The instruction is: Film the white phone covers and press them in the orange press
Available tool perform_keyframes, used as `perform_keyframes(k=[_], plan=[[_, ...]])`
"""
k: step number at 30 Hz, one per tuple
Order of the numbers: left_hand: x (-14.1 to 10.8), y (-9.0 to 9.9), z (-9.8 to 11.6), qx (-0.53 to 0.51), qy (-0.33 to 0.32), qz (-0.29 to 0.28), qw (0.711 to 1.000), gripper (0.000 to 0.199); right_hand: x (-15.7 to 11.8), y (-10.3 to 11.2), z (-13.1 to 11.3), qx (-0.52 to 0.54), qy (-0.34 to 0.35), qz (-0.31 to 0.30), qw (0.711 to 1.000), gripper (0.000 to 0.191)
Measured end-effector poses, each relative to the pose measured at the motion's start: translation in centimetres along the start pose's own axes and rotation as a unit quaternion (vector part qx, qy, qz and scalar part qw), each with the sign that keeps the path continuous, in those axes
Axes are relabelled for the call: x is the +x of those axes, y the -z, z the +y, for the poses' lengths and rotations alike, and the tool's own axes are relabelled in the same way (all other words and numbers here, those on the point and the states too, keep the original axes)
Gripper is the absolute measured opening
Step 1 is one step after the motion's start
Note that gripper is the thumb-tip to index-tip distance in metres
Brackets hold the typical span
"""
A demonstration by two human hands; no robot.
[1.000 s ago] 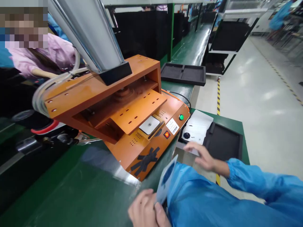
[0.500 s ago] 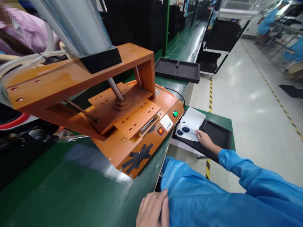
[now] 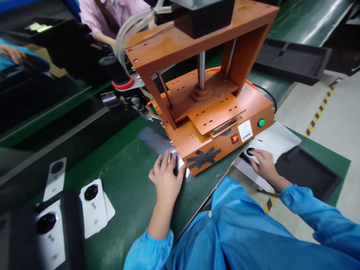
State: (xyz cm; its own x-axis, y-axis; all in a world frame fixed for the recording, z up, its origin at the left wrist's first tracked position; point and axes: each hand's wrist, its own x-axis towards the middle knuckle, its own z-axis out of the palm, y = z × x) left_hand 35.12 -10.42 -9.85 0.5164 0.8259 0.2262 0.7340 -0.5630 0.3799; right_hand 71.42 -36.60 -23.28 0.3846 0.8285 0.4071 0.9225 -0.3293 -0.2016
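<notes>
Head view: white panel [image 3: 248, 150] on black tray [image 3: 309, 172], under my right hand [image 3: 264, 165].
Fingertips at its dark-ringed corner, grip I cannot tell; left hand [image 3: 165, 176] spread beside orange press [image 3: 225, 150].

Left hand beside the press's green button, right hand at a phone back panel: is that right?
No: the head view shows the left hand by the near left corner of the orange press, not its green button. The right hand is at a phone back panel.

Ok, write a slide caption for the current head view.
Left hand spread beside an orange press on the green table, right hand at a white panel.
</notes>
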Motion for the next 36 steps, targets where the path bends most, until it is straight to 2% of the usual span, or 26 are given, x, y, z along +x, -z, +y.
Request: perform_keyframes(k=[2,4,7,9,12,14,17,19,22,24,27,30,36], plan=[[1.4,-1.0,0.0,0.022,0.014,-0.008,1.000,0.036,0.8,0.6,-3.4,0.059,0.084,0.034,0.994,0.030],[1.8,-1.2,-0.2,0.026,0.023,0.004,0.999,0.034,1.3,1.5,-6.8,0.115,0.141,0.060,0.981,0.034],[0.7,0.4,-0.8,0.027,0.018,0.029,0.999,0.034,1.6,3.2,-11.5,0.208,0.196,0.042,0.957,0.039],[-1.3,2.3,-1.3,0.023,0.001,0.033,0.999,0.036,1.9,4.3,-14.5,0.268,0.239,0.007,0.934,0.037],[-5.4,4.7,-2.1,0.023,-0.046,-0.024,0.998,0.042,2.7,5.6,-19.2,0.336,0.314,-0.059,0.886,0.030],[-8.2,5.3,-2.7,0.033,-0.062,-0.072,0.995,0.051,3.7,6.1,-22.1,0.350,0.357,-0.112,0.859,0.027],[-11.5,5.1,-3.5,0.023,-0.047,-0.094,0.994,0.069,5.3,6.3,-25.6,0.341,0.388,-0.160,0.841,0.024],[-12.6,4.8,-3.8,-0.018,-0.019,-0.068,0.997,0.066,6.2,5.9,-27.2,0.343,0.376,-0.172,0.843,0.020],[-13.2,4.2,-3.7,-0.075,0.056,0.036,0.995,0.031,7.4,4.8,-28.9,0.357,0.328,-0.183,0.855,0.017],[-13.1,3.6,-3.3,-0.056,0.094,0.077,0.991,0.024,8.2,4.0,-29.8,0.362,0.309,-0.166,0.864,0.019],[-12.9,2.8,-2.8,0.012,0.105,0.074,0.992,0.032,9.4,2.9,-30.9,0.346,0.319,-0.131,0.873,0.021],[-12.7,2.5,-2.7,0.026,0.102,0.076,0.992,0.028,10.4,2.6,-31.8,0.295,0.362,-0.126,0.875,0.022],[-12.6,2.6,-3.0,0.004,0.110,0.094,0.990,0.016,11.3,2.8,-32.7,0.208,0.472,-0.134,0.846,0.025]])
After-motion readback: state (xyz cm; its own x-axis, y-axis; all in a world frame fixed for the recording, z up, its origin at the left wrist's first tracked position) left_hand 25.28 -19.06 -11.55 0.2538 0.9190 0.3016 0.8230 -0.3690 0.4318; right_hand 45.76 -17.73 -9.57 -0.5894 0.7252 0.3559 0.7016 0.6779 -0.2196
